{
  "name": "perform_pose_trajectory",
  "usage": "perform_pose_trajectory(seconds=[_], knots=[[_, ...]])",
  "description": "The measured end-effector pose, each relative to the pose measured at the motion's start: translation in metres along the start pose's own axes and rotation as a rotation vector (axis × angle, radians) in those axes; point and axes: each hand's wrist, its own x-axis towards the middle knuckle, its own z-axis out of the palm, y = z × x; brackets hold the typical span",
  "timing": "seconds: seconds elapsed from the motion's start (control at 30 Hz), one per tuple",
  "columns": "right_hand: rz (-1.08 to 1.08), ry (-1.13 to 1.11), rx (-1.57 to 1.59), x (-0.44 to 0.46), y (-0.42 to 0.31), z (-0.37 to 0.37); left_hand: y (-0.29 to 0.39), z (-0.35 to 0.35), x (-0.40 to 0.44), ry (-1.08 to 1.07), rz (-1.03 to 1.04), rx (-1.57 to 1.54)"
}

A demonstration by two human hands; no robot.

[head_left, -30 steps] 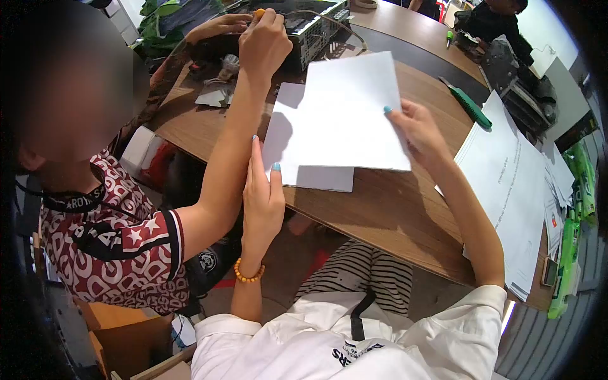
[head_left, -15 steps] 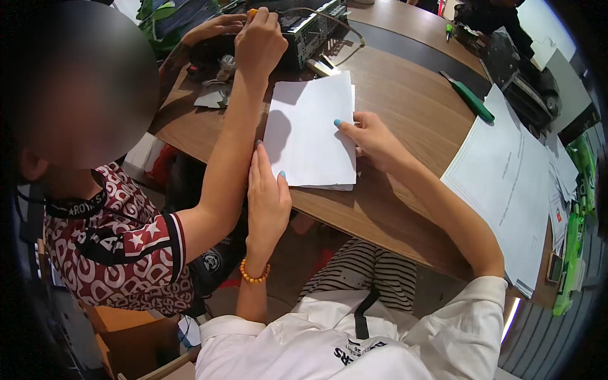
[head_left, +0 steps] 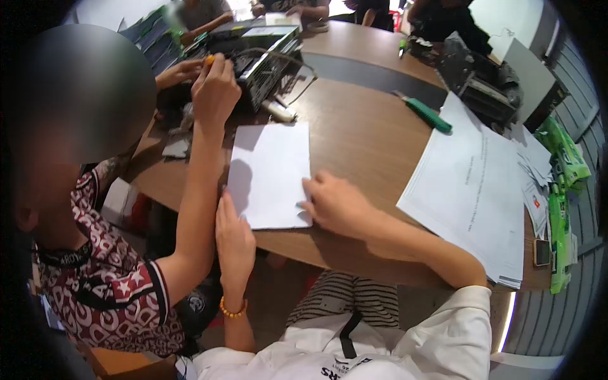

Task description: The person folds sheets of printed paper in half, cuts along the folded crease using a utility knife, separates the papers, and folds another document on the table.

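Observation:
A stack of white paper [head_left: 275, 168] lies near the table's front edge, its sheets roughly even. My left hand [head_left: 235, 239] rests along the stack's lower left edge, fingers stretched out and close together. At the right edge my right hand [head_left: 339, 204] has its fingers bent, with the thumb at the paper's rim; the undersides of these fingers are hidden. An orange bead bracelet [head_left: 233, 309] circles my left wrist.
To the right lie large printed sheets [head_left: 465, 196] with a green utility knife [head_left: 425, 115] at their corner. On my left, a co-worker's forearm [head_left: 201, 171] reaches to an opened computer case [head_left: 269, 66]. Green packets [head_left: 560, 209] line the right edge. Other people sit across the table.
My view has shifted, showing more of the far table. My right hand has moved down the stack's right edge, its fingers now more bent. The stack's sheets look more even.

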Motion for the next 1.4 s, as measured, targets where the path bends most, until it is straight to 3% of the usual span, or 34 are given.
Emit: perform_pose_trajectory(seconds=[0.23,0.37,0.43,0.53,0.63,0.87,0.93,1.03,1.17,1.4], knots=[[-0.041,0.02,-0.058,-0.01,-0.003,0.003,0.002,0.0,0.001,-0.018,-0.025,0.078],[-0.13,0.167,-0.068,-0.047,0.017,-0.021,0.01,-0.003,0.001,-0.002,-0.034,0.07],[-0.09,0.287,-0.308,-0.078,0.034,-0.037,0.022,-0.009,0.001,0.068,0.026,-0.01],[0.008,0.288,-0.517,-0.123,0.062,-0.048,0.037,-0.017,0.004,0.078,0.142,0.004],[0.081,0.149,-0.537,-0.157,0.074,-0.045,0.057,-0.017,0.014,0.047,0.268,-0.055],[0.009,0.23,-0.55,-0.192,0.07,-0.051,0.101,-0.003,0.027,-0.19,0.503,-0.178],[0.135,0.334,-0.571,-0.203,0.063,-0.068,0.107,-0.001,0.029,-0.222,0.535,-0.185],[0.335,0.314,-0.617,-0.229,0.08,-0.067,0.114,0.002,0.029,-0.25,0.582,-0.18],[0.179,0.323,-0.714,-0.25,0.091,-0.057,0.116,0.005,0.029,-0.298,0.608,-0.166],[0.223,0.507,-0.682,-0.272,0.069,-0.074,0.12,0.01,0.032,-0.321,0.638,-0.217]])
